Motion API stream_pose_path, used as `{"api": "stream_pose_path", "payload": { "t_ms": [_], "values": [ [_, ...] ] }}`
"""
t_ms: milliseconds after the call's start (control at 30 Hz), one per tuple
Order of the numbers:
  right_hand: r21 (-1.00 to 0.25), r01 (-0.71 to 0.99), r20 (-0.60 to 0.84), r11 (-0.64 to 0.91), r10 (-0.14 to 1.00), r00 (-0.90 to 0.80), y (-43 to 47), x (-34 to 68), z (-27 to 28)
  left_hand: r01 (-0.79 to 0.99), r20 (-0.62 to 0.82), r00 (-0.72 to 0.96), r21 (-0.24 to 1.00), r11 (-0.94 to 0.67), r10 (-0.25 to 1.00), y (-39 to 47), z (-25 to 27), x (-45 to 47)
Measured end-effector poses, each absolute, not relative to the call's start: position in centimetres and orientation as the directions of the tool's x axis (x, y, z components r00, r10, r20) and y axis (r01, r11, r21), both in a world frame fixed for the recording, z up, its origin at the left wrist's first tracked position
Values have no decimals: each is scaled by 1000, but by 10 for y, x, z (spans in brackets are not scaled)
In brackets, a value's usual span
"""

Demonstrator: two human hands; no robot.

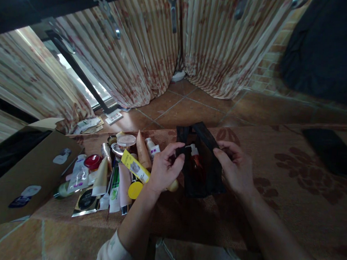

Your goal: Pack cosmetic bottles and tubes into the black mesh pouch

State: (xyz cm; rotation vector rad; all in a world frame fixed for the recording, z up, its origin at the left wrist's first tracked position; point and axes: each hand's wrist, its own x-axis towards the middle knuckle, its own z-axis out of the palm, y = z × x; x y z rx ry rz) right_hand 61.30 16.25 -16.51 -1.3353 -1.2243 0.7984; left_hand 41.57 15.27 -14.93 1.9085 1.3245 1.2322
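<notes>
A small black bag (201, 188) stands on the brown patterned cloth, its mouth held apart. My left hand (167, 167) pinches the bag's left edge between thumb and fingers. On the other side, my right hand (237, 169) grips the right edge near the strap. Inside the bag shows a reddish-brown bottle (197, 159) with a white top; its lower part is hidden. Close to my left wrist lie a yellow tube (134, 166) and a round yellow lid (135, 190), part of a heap of cosmetics.
Several tubes and jars, among them a red jar (92, 162) and a peach tube (143, 149), crowd the left of the cloth (266, 151). Beyond them stands a cardboard box (46, 169) with black lining. A dark flat object (331, 149) lies at right. Curtains (146, 50) hang behind.
</notes>
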Motion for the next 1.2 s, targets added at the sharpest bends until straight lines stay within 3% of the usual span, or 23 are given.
{"api": "stream_pose_path", "payload": {
  "t_ms": [1200],
  "values": [
    [-971,183,191,152,956,222,163,612,-165,460,375,95,805,-375,922,152,-146,417]
  ]
}}
